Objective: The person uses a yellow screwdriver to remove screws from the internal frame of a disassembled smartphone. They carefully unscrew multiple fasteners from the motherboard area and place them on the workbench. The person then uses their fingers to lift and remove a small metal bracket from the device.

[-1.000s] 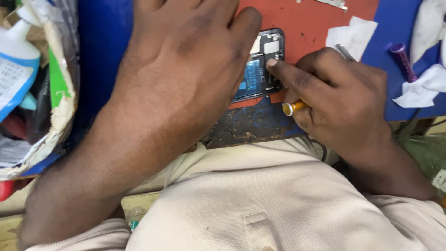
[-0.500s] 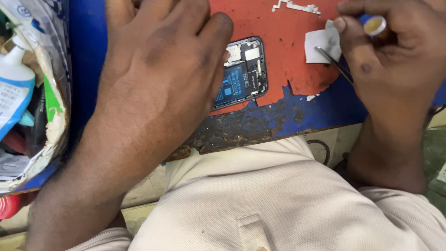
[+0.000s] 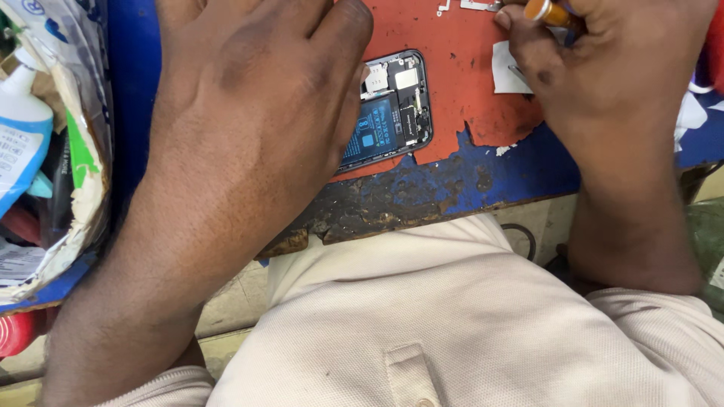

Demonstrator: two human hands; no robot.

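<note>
From the head camera I saw the left hand (image 3: 249, 128) spread flat, palm down, over an opened phone (image 3: 392, 113), covering most of it; the phone lay on a worn red and blue mat (image 3: 452, 173), its insides showing; the right hand (image 3: 611, 68) was closed around a small tool with an orange cap (image 3: 544, 10), resting by a white paper scrap (image 3: 507, 71); a white bottle (image 3: 23, 136) stood far left.

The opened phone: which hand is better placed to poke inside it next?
Probably the right hand: it grips the orange-tipped tool, though it sits off to the side on the red mat. The left hand lies flat over the opened phone, pinning it.
</note>
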